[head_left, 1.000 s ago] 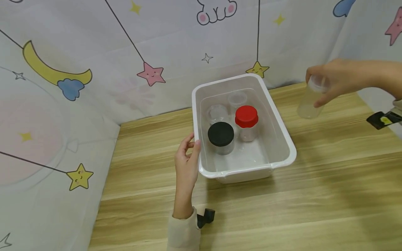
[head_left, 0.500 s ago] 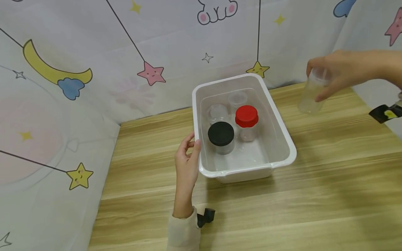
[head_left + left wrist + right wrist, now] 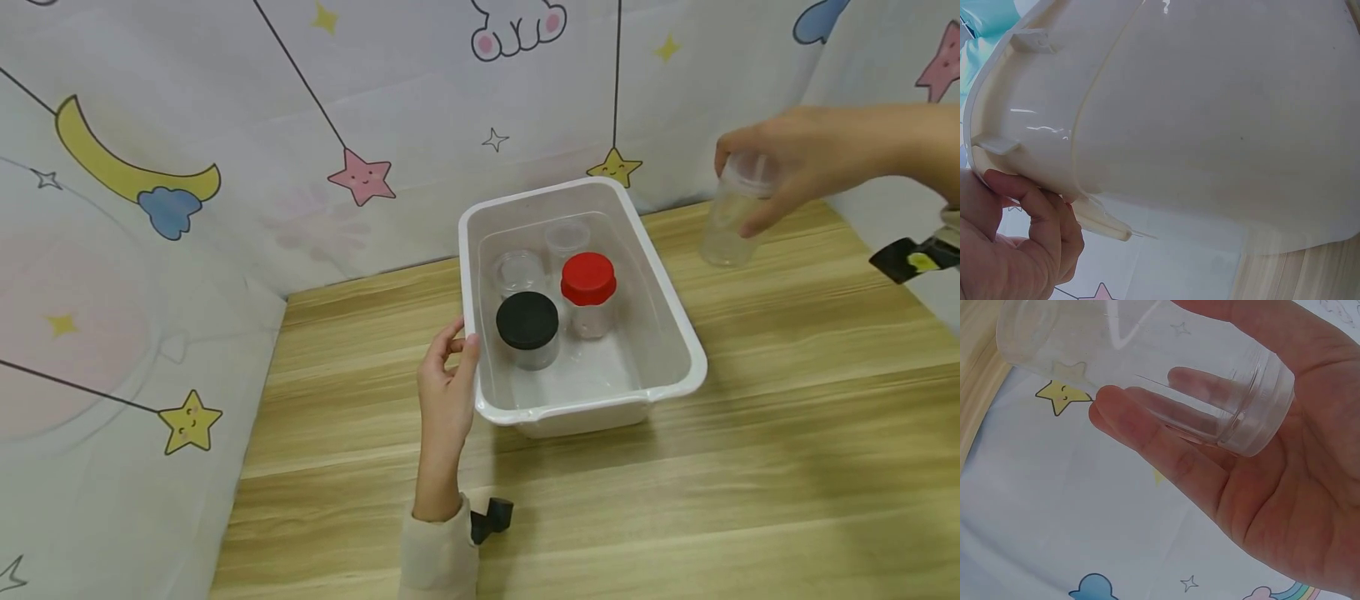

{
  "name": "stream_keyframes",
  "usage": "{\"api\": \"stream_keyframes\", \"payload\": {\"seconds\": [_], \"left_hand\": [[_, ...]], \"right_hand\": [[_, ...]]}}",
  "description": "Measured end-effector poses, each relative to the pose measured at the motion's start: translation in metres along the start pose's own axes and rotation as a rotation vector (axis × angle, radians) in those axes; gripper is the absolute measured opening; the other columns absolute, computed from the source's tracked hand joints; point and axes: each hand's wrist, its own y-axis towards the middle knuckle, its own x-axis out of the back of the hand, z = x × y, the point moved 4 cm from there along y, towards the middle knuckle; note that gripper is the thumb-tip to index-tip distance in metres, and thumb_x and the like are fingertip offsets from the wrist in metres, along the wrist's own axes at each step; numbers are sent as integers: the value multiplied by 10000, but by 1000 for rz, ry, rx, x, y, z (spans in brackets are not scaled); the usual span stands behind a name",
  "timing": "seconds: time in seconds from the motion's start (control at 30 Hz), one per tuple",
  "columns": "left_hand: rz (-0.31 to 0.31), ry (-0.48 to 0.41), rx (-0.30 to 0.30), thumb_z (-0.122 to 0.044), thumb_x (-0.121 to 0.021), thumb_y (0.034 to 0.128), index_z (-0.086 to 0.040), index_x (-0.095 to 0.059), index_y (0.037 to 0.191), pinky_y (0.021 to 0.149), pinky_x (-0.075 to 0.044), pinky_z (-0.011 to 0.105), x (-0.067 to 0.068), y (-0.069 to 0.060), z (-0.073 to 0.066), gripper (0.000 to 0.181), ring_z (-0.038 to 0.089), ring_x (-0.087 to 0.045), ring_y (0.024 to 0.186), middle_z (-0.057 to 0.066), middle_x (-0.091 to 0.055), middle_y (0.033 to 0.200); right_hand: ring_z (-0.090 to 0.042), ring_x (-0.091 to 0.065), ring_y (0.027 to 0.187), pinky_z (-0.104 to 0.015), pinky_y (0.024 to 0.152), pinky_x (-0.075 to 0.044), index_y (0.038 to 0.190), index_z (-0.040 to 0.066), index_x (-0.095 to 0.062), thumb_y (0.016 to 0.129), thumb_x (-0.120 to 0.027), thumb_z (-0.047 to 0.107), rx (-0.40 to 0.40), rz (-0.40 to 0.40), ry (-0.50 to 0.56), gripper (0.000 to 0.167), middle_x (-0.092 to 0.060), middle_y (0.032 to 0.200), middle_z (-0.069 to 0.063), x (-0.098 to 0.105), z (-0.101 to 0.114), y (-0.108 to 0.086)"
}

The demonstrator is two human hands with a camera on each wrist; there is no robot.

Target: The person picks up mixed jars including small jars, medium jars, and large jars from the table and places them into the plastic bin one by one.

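Note:
A white plastic basin (image 3: 671, 310) stands on the table, holding jars with a black lid (image 3: 527, 320), a red lid (image 3: 588, 277) and clear lids (image 3: 567, 237). At its left rim, my left hand (image 3: 448, 375) grips the edge between thumb and fingers; the left wrist view shows this hand (image 3: 1029, 231) under the lip. Beyond the basin's right side, my right hand (image 3: 787, 167) holds a clear, lidded plastic jar (image 3: 726, 229) from above by its top. Up close, the fingers (image 3: 1172, 456) wrap round the see-through jar (image 3: 1129, 344), slightly tilted in the head view.
The wood-grain table (image 3: 360, 467) extends in front of the basin and to both sides. A white cloth (image 3: 420, 108) printed with stars and a moon hangs behind and at the left. Black wrist mounts (image 3: 492, 521) stick out from both sleeves.
My right hand has risen with the clear jar, moving away from me, then drifted slightly left towards the basin. The left hand and the basin have stayed put.

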Motion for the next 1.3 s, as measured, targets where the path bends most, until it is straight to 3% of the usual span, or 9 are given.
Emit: {"api": "stream_keyframes", "payload": {"seconds": [0.37,0.63,0.93,1.3], "left_hand": [[0,1,-2,-240,-610,1011,-33,-586,1354,689,-604,409,0,0,0,401,445,-689,779,177,-603,1012],[-5,10,2,-235,-613,1010,-21,-588,1349,683,-603,395,0,0,1,402,404,-695,753,179,-606,1014],[0,0,1,-239,-614,1009,-35,-588,1353,673,-602,383,1,-1,1,400,360,-701,735,178,-609,1019],[-2,-1,-2,-230,-602,1016,-15,-574,1361,662,-596,349,2,-1,-2,407,361,-688,711,166,-598,1009]], "right_hand": [[-187,-539,738,-325,588,-465,1151,61,-543,709,-906,355,29,-4,17,643,-611,863,-53,14,18,8],[-198,-554,832,-361,669,-493,1188,95,-559,740,-881,413,62,32,44,636,-622,943,-40,18,35,13],[-204,-571,814,-346,650,-510,1204,73,-544,740,-886,393,103,27,71,659,-638,959,-56,23,50,19],[-225,-567,918,-394,744,-517,1209,114,-563,745,-879,409,162,26,68,635,-636,1004,-31,28,68,31]]}}
